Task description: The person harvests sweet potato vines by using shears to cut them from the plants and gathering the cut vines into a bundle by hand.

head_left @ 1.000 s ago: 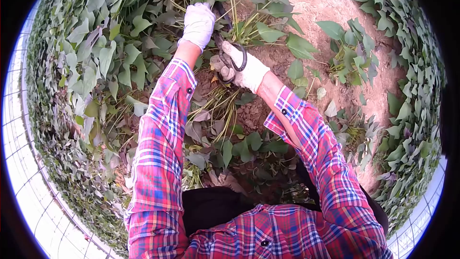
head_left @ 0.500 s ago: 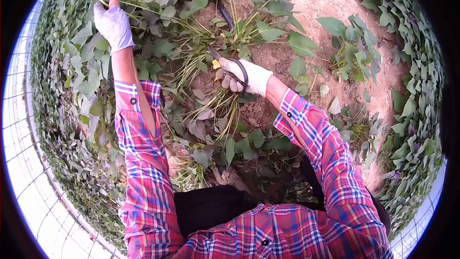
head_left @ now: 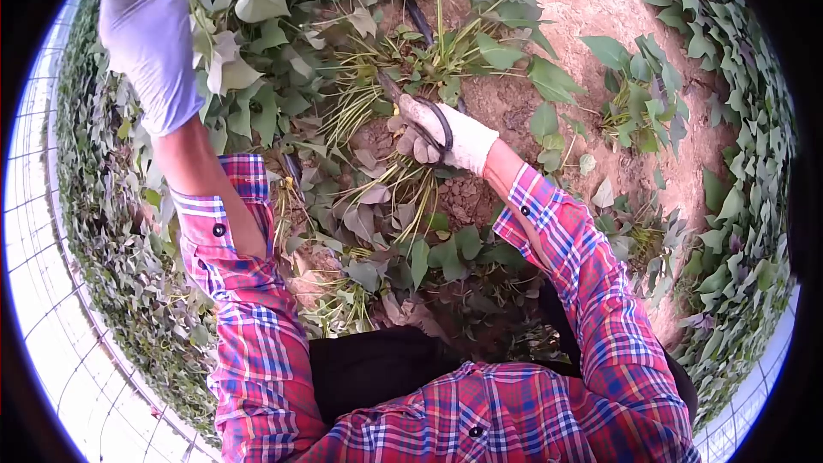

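Toward 10 o'clock, the left hand (head_left: 154,56), in a pale glove, pinches the stem of a leafy vine (head_left: 261,2) between thumb and fingers, the leaves hanging to its right. Right of that, just off centre toward 12 o'clock, the right hand (head_left: 463,137) curls closed around dark-handled scissors (head_left: 388,86), whose tip points to 11 o'clock beside a fan of slender stems (head_left: 347,107). Past them, bare soil (head_left: 583,0) opens at 1 o'clock, and a leafy clump (head_left: 639,99) stands at 2 o'clock. To work well here, the vine is best held low on its stem, with a light grip that spares the leaves, and lifted apart from its neighbours; the blades do best low, square to a single stem, well apart from the glove and from the black tube (head_left: 418,21) at 12 o'clock. The top edge cuts off the left fingertips and part of the vine, so how many stems they hold is unclear. Whether the blades are spread or together cannot be told, and leaves hide where most stems root. Both legs are largely hidden behind the plaid shirt (head_left: 514,411).
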Demonstrator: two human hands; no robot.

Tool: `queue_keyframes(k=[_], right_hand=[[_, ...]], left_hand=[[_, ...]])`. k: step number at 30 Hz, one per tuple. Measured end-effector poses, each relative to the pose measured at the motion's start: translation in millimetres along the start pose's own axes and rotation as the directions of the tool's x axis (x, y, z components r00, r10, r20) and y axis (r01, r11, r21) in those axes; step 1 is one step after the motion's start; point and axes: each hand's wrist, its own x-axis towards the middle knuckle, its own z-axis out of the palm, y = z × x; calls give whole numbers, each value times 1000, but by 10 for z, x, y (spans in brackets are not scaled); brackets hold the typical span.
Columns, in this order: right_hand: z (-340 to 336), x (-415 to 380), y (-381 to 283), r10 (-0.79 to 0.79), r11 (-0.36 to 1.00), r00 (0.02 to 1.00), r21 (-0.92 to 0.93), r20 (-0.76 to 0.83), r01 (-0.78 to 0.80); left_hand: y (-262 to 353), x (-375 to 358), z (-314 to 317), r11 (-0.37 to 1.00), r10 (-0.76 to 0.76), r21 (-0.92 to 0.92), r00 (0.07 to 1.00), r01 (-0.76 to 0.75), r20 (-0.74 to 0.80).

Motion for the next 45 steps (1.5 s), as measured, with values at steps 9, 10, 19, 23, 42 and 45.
queue_keyframes(k=[9,10,19,23,42,45], right_hand=[[-122,40,223,58,917,985,381,163,-117],[-126,68,232,59,916,985,383,163,-118],[68,142,105,63,877,992,468,113,-109],[144,29,82,28,877,999,479,19,-34],[-168,-28,-14,54,935,987,340,151,-103],[-183,35,-13,61,948,988,302,141,-101]], left_hand=[[-906,-1709,668,878,-382,470,457,-92,803],[-968,-1782,680,868,-397,485,439,-105,806],[-1104,-2011,781,871,-111,364,589,-330,800],[-1075,-2116,842,855,-130,390,587,-341,799],[-995,-2044,932,825,-324,484,458,-292,828],[-1079,-2159,932,848,-340,489,499,-203,797]])
